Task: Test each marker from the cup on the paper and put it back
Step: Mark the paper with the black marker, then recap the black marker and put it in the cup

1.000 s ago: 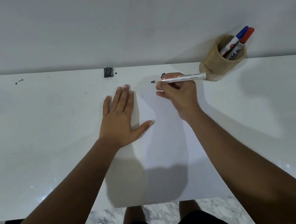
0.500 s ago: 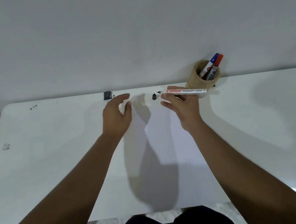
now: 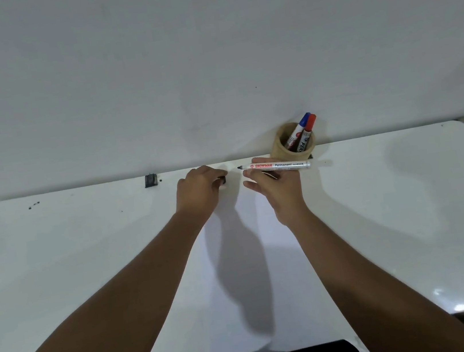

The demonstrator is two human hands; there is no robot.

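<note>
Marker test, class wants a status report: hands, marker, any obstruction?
Right hand holds uncapped black marker level. Left hand closes on black cap. Two markers in cup. Nothing in the way.

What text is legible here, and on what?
"SNOWMAN Permanent MARKER": on the uncapped marker in the right hand.
"PER...": cut off, on the red-capped marker in the cup.
Print on the blue-capped marker: too blurred to read.
Nothing readable on the black cap at the left hand.
</note>
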